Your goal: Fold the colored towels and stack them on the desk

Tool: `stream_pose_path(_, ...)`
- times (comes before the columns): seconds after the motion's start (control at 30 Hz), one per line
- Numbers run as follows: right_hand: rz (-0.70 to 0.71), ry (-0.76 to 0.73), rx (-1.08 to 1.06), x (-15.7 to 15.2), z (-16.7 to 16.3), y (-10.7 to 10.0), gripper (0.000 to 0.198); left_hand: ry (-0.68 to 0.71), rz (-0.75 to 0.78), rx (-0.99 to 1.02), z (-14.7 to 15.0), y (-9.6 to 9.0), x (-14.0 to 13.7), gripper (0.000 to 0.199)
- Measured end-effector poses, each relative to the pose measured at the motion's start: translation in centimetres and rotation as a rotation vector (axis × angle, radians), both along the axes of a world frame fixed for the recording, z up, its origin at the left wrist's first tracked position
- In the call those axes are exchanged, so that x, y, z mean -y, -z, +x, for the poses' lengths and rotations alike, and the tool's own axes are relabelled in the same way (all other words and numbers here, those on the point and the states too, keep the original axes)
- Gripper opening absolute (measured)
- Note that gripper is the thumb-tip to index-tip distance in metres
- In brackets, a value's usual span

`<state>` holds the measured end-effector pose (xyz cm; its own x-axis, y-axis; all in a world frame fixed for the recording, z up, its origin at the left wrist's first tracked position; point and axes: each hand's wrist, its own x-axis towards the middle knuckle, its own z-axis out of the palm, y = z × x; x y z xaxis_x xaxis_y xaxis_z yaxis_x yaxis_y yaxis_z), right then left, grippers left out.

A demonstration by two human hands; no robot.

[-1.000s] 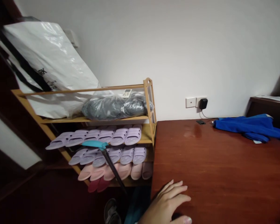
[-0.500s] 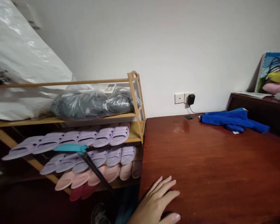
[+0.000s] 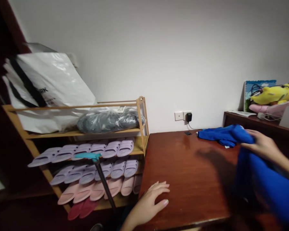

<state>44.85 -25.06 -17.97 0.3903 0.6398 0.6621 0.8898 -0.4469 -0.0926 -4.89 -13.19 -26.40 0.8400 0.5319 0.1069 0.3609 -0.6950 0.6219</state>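
My left hand point(image 3: 152, 202) rests on the reddish-brown wooden table point(image 3: 188, 179) near its left edge, fingers stretched out and holding nothing. On the right, my right hand point(image 3: 266, 147) is closed on a bright blue cloth point(image 3: 272, 186), which hangs down over the table's right side and is blurred by motion. Behind it, a crumpled blue cloth point(image 3: 214, 134) with a small white tag lies at the back of the table. Whether it is joined to the held one I cannot tell, since they overlap at my fingers.
Left of the table stands a wooden rack point(image 3: 142, 128) with lilac slippers point(image 3: 125, 147), pink slippers point(image 3: 97, 191) and a white bag point(image 3: 55, 83). A turquoise-topped pole point(image 3: 103, 179) stands before it. A black plug point(image 3: 188, 116) sits at the wall; a yellow plush toy point(image 3: 272, 94) lies on the right ledge.
My right hand has come into view at the right, gripping blue cloth. The camera view has shifted, showing more of the rack and bag. My left hand stays flat on the table.
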Motion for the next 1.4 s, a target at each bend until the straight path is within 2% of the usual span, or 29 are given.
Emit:
stream_pose_path(0.07,-0.055,-0.045,0.027,-3.2,-0.7,-0.4,0.043,-0.034,0.003,0.017,-0.1,0.4,-0.1,0.033)
stream_pose_path(0.1,-0.076,-0.049,0.042,-5.0,-1.3,0.1,0.048,-0.047,0.005,0.029,0.0,0.7,-0.3,0.033)
stream_pose_path(0.17,-0.126,-0.043,0.061,-8.4,-2.7,2.2,0.059,-0.033,0.013,0.048,0.1,1.4,-1.0,0.033)
stream_pose_path(0.27,-0.188,0.023,0.018,-11.2,-4.8,6.8,0.054,0.039,0.040,0.067,0.3,2.5,-2.2,0.034)
stream_pose_path(0.33,-0.211,0.060,-0.009,-10.7,-6.0,10.0,0.057,0.053,0.053,0.073,0.3,2.9,-2.5,0.036)
stream_pose_path(0.4,-0.250,0.057,-0.026,-8.9,-7.1,12.6,0.060,0.038,0.051,0.054,0.2,2.9,-2.5,0.036)
stream_pose_path(0.47,-0.310,-0.001,-0.046,-6.7,-7.5,14.4,0.061,0.013,0.044,0.023,0.0,2.6,-2.0,0.035)
stream_pose_path(0.53,-0.375,-0.093,-0.094,-4.9,-6.8,15.2,0.063,-0.016,0.039,0.008,-0.1,2.1,-1.4,0.035)
stream_pose_path(0.67,-0.501,-0.228,-0.212,-4.4,-2.6,14.6,0.061,-0.040,0.022,0.006,-0.1,1.5,-0.7,0.034)
stream_pose_path(0.77,-0.492,-0.173,-0.223,-5.3,0.3,13.6,0.057,-0.052,-0.001,0.001,0.0,1.2,-0.5,0.033)
stream_pose_path(0.83,-0.443,-0.092,-0.223,-5.8,1.0,13.1,0.054,-0.059,-0.018,-0.002,0.1,1.0,-0.4,0.032)
stream_pose_path(0.97,-0.302,-0.013,-0.191,-6.6,-0.3,11.5,0.044,-0.080,-0.021,0.009,0.2,0.6,-0.2,0.030)
stream_pose_path(1.13,-0.097,-0.050,-0.182,-6.3,-4.4,9.1,0.050,-0.069,-0.005,0.018,0.2,0.6,0.0,0.031)
stream_pose_path(1.17,-0.074,-0.093,-0.164,-5.9,-5.7,9.0,0.051,-0.070,-0.005,0.009,0.2,0.6,0.0,0.032)
stream_pose_path(1.23,-0.088,-0.276,-0.122,-4.4,-9.0,9.2,0.051,-0.076,-0.011,-0.008,0.3,0.5,0.1,0.032)
stream_pose_path(1.33,-0.247,-0.690,-0.146,-0.9,-14.8,9.7,0.052,-0.087,-0.017,-0.013,0.3,0.1,0.2,0.033)
stream_pose_path(1.4,-0.377,-0.843,-0.237,1.6,-18.2,9.4,0.051,-0.100,-0.020,-0.005,0.2,-0.1,0.2,0.034)
